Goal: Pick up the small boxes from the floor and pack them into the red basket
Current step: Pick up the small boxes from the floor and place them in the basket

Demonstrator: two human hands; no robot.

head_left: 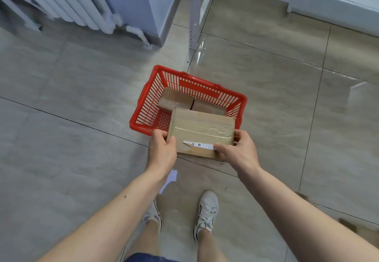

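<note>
Together our two hands grip one taped cardboard box [202, 133] above the near rim of the red basket [143, 106]: the left hand [162, 151] curls round its left edge, the right hand [239, 151] round its right, thumbs on top. Two smaller boxes [176, 99] lie side by side inside the basket, which stands on the tiled floor [71, 97]. Our two white shoes [207, 208] show below.
</note>
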